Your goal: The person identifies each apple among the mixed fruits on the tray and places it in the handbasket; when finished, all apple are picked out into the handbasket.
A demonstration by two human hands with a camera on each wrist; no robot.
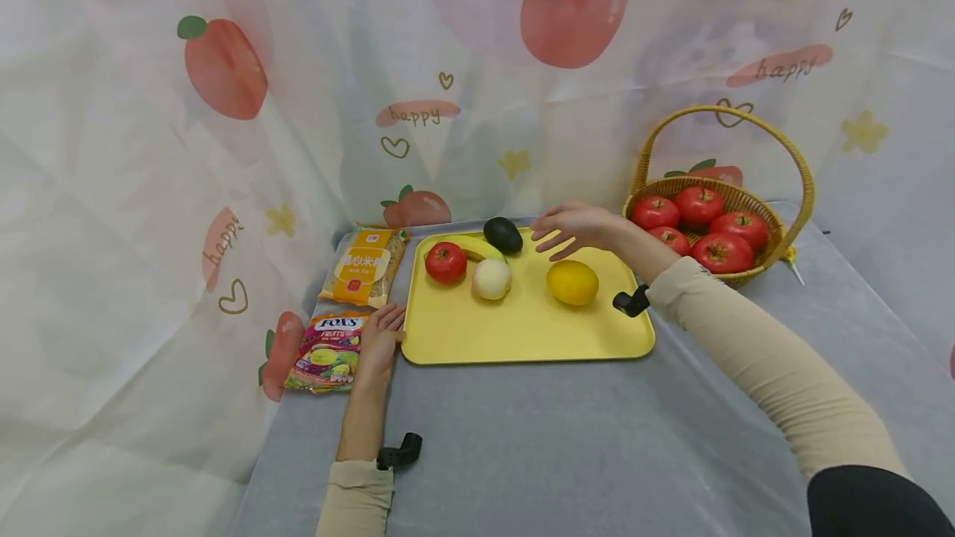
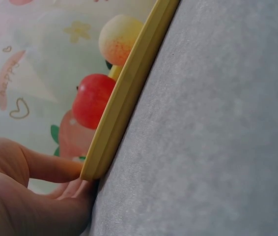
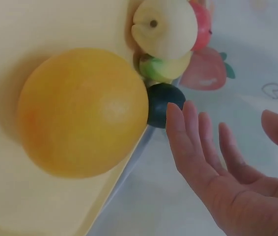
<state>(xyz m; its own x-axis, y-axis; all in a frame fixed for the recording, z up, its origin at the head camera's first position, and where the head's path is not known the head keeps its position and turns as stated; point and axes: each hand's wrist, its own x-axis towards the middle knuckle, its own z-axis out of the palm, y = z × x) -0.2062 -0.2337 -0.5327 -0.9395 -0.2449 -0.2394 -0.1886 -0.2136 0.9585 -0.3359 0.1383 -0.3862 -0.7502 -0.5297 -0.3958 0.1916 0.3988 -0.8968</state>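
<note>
On the grey cloth lies a yellow tray [image 1: 522, 338]. At its left edge, my left hand [image 1: 381, 338] grips the rim; the left wrist view shows the thumb [image 2: 55, 168] against the tray's corner and the other fingers low beside it, partly hidden. My right hand [image 1: 574, 226] hovers above the tray's back right part, fingers spread and nothing held. Near it are an avocado [image 1: 503, 235] and a yellow oval fruit [image 1: 572, 283], large in the right wrist view. A red apple [image 1: 445, 263], a banana [image 1: 477, 245] and a pale peach [image 1: 492, 279] sit together on the tray's left.
A wicker basket [image 1: 797, 230] with a tall handle holds several red fruits at the back right. A small yellow-handled tool [image 1: 792, 262] lies beside it. Left of the tray are an orange grain bag [image 1: 366, 268] and a purple candy bag [image 1: 328, 350]. Printed curtains hang behind.
</note>
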